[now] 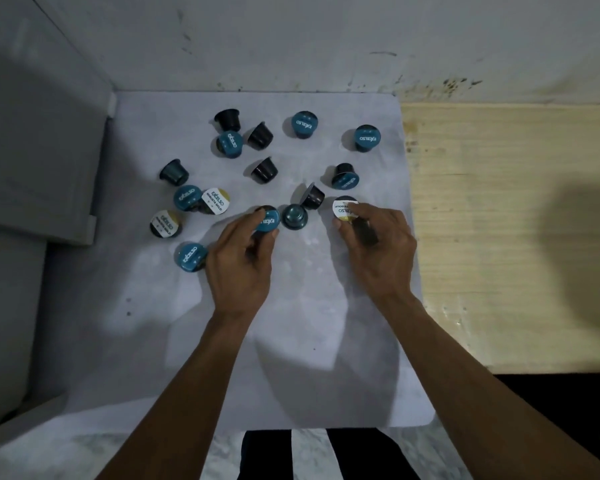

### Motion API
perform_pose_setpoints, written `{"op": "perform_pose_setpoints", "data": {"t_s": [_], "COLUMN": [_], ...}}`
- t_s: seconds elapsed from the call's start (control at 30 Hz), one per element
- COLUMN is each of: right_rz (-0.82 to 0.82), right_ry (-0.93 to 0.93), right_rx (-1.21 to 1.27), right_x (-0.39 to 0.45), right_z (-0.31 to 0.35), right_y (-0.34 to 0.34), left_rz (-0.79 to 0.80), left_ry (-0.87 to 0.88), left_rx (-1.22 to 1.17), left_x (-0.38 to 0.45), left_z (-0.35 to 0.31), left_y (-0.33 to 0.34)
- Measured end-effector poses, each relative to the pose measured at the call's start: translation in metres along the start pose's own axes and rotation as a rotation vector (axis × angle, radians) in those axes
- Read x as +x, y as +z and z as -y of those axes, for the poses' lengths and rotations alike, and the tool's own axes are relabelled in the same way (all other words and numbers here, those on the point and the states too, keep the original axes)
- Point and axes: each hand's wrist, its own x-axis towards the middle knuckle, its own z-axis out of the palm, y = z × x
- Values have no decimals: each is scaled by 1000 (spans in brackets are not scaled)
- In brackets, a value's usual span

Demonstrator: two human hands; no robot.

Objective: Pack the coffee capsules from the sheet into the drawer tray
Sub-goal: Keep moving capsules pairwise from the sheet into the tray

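Lots of little dark plastic coffee capsules (pixel 301 124) with blue or white-and-gold foil tops lie spread out on the pale paper sheet (pixel 302 341). None look packed yet, and the drawer tray is not in view, so the job seems to be just starting. The left hand (pixel 238 261) has its fingers closed around a blue-topped capsule (pixel 268 220) near the middle of the sheet. The right hand (pixel 378 251) is pinching a white-and-gold-topped capsule (pixel 343 210) just beside it. Almost every capsule is left to move.
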Motion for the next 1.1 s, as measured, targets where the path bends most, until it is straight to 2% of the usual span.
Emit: {"op": "perform_pose_setpoints", "data": {"t_s": [0.17, 0.33, 0.67, 0.83, 1.1], "right_rz": [49, 77, 144, 243, 401], "right_ry": [-23, -99, -208, -205, -166], "right_rx": [24, 112, 260, 283, 301], "right_x": [-7, -9, -27, -63, -149], "right_z": [22, 76, 220, 286, 394], "right_y": [-21, -51, -77, -54, 6], "left_rz": [-29, -102, -182, -181, -93], "left_ry": [-7, -13, 15, 42, 8], "left_rx": [-72, -63, 24, 77, 149], "left_x": [-6, -12, -29, -47, -81], "left_z": [-30, -75, -131, -110, -24], "left_y": [-18, -59, -211, -304, -466]}}
